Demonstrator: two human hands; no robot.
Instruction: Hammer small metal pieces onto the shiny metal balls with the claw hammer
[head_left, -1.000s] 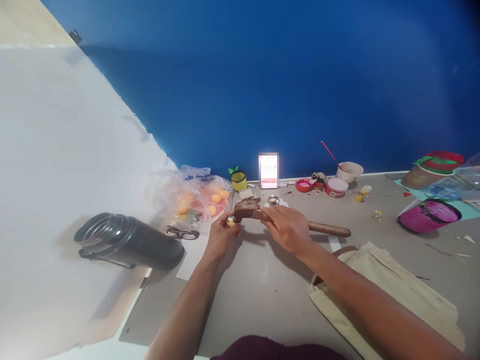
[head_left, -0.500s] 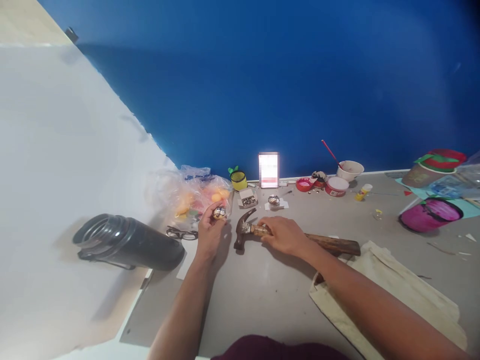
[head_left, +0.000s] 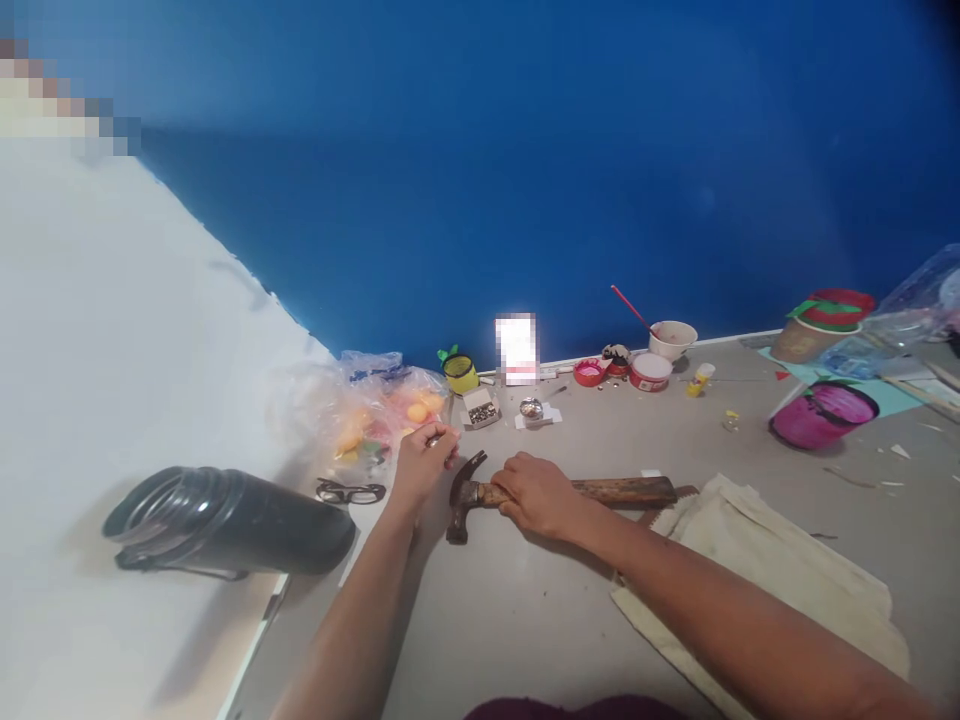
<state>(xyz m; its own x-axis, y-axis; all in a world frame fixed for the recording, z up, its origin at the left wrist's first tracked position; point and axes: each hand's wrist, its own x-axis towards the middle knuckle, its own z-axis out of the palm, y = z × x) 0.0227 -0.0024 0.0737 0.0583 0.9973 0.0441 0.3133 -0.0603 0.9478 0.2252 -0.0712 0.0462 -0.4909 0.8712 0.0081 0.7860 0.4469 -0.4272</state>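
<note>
A claw hammer with a rusty head and a brown wooden handle lies on the grey table. My right hand is closed over the handle just behind the head. My left hand sits left of the hammer head, fingers pinched round a small shiny metal ball that barely shows at the fingertips. A little open box of small metal pieces and another shiny ball on a white paper lie just beyond the hands.
A black cylinder lies on its side at the left beside black glasses. A clear bag of coloured items is behind. A cream cloth bag lies at right. Paint pots, cups and a magenta bowl line the back.
The hammer went from lifted over the ball to lying flat on the table under my right hand. My left hand drew the shiny ball away to the left.
</note>
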